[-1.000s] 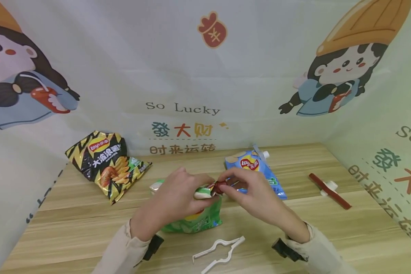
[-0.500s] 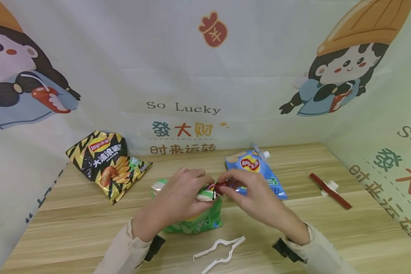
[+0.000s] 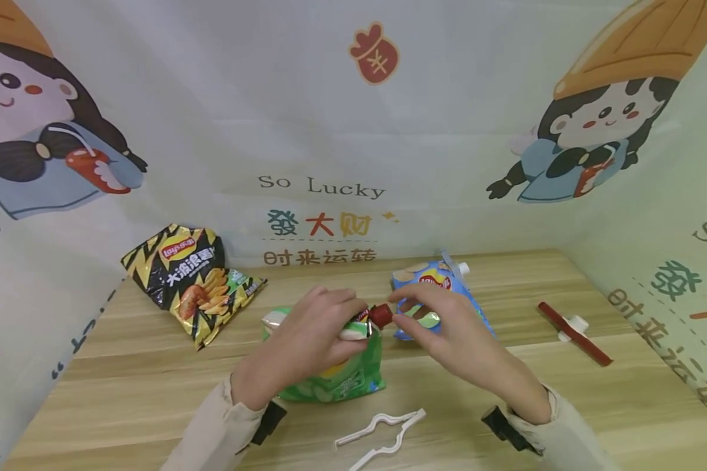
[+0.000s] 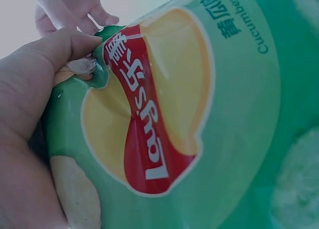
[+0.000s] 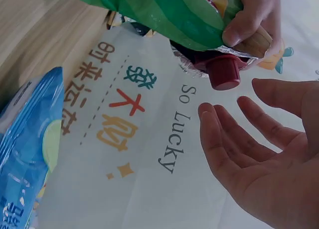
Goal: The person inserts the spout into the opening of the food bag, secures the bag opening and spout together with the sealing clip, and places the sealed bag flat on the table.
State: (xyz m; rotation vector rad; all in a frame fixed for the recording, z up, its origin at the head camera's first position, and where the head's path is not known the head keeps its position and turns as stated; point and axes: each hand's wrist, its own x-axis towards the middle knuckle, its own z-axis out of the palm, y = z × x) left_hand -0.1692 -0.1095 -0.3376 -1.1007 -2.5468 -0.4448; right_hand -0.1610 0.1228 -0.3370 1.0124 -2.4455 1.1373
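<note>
My left hand (image 3: 306, 333) grips the upper part of a green Lay's chip bag (image 3: 350, 379), its thumb pressing the folded foil in the left wrist view. From the bag's mouth sticks out a dark red cap (image 3: 381, 316), part of a dark red spout piece whose rest is hidden in the foil. Just right of that cap is my right hand (image 3: 448, 320), fingers curved and spread. A gap shows between its fingertips and the cap in the right wrist view, and nothing is held. A white hinged bag clip (image 3: 397, 435) lies spread on the table in front.
A black and yellow chip bag (image 3: 194, 281) lies at the back left. Behind my right hand lies a blue chip bag (image 3: 409, 268) with a white-capped clip (image 3: 463, 268). To the right rests a dark red strip (image 3: 589, 347) with a white spout piece (image 3: 578, 324).
My right fingers, earlier pinching the dark red cap, have let go and moved slightly right. More of the cap shows now. My left hand keeps its grip on the green bag.
</note>
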